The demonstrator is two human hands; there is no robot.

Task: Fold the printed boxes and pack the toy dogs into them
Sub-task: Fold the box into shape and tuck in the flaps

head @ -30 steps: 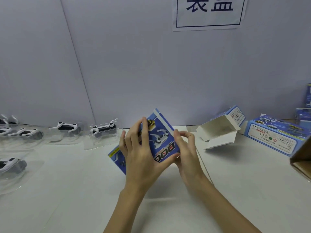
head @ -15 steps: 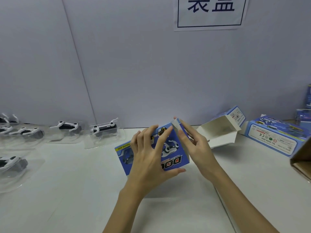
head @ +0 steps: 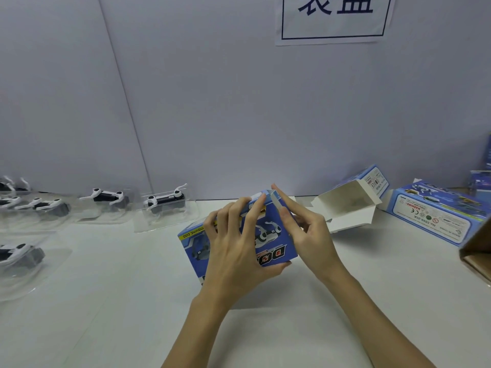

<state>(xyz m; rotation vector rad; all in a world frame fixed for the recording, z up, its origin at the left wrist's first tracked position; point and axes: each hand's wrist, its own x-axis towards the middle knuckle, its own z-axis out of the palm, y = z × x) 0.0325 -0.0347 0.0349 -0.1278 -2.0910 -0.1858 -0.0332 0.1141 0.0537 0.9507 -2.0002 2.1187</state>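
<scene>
The left hand (head: 233,251) grips the blue printed cardboard box (head: 276,235) above the white table (head: 132,314) while the right hand (head: 305,229) pinches its end flap, which should fold squarely along the crease

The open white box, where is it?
In the head view, the open white box lies on its side right of the hands, by the wall, beside a closed blue box.
</scene>
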